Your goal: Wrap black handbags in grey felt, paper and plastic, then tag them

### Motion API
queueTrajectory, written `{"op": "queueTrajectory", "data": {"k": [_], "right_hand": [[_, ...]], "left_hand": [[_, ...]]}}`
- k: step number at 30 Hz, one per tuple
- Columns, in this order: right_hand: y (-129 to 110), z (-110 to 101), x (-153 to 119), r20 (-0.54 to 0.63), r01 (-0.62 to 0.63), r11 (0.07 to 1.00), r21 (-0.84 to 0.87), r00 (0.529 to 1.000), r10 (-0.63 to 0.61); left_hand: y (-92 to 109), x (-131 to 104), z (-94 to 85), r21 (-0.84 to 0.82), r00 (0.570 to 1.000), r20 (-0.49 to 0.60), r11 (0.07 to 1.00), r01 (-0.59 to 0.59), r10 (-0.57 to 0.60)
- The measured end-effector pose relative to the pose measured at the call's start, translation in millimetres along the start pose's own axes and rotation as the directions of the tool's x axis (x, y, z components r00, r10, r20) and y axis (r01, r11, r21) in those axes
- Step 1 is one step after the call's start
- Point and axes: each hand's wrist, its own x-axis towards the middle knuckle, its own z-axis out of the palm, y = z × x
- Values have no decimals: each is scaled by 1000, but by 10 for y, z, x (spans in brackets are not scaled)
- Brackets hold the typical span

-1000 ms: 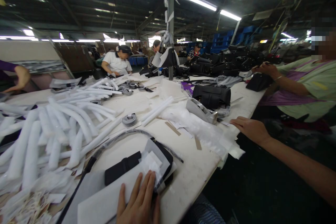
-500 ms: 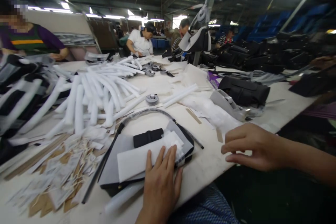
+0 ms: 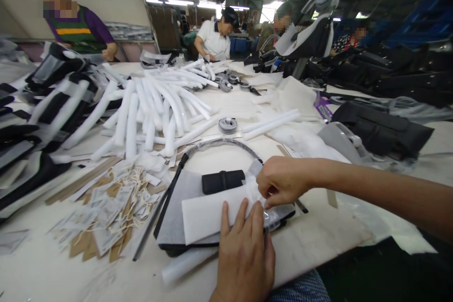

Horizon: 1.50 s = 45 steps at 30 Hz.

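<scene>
A bag (image 3: pixel 173 219) with a black edge and grey wrapping lies flat on the table, its wrapped handle arching away from me. On it rest a small black pouch (image 3: pixel 222 181) and a folded white foam sheet (image 3: pixel 205 212). My left hand (image 3: pixel 246 250) lies spread over the foam sheet's near edge. Curled fingers of my right hand (image 3: pixel 283 181) touch the crumpled white end of the sheet; what they grip, if anything, is hidden. Clear plastic (image 3: pixel 272 219) shows beside the left fingertips. A white foam roll (image 3: pixel 187 264) sticks out under the bag.
White foam rolls (image 3: pixel 159 104) are heaped beyond the bag. Paper tags with strings (image 3: pixel 106 212) lie at the left. A grey coil (image 3: pixel 227 125) sits behind the handle, and a black bag (image 3: pixel 382 127) is at the right. Several people work across the table.
My right hand has moved left from beyond the table edge onto the foam sheet's right end, and its fingers have curled. The view has shifted, while my left hand stays on the sheet.
</scene>
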Motion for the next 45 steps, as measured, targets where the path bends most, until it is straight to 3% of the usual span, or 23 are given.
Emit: {"op": "queueTrajectory", "data": {"k": [6,16,23,29,34,39,45], "right_hand": [[73,5,222,163,-16,993,-116,986,35],[32,-53,413,238,12,963,-271,970,54],[-55,-122,547,316,101,911,-401,948,33],[80,-109,661,323,84,912,-401,945,55],[275,-90,768,276,51,938,-343,960,49],[541,-44,842,210,-165,979,-121,959,188],[862,69,818,178,-269,961,59,950,255]], "left_hand": [[-8,-26,42,21,1000,16,1000,6,-7],[-70,-58,17,120,994,74,988,-93,84],[-71,-23,23,171,993,11,978,-118,118],[-57,-23,74,202,991,-40,972,-117,128],[-58,-60,215,180,986,-128,980,-82,106],[-93,-122,386,153,978,-187,986,-62,91],[-127,-116,396,184,968,-208,978,-100,138]]}}
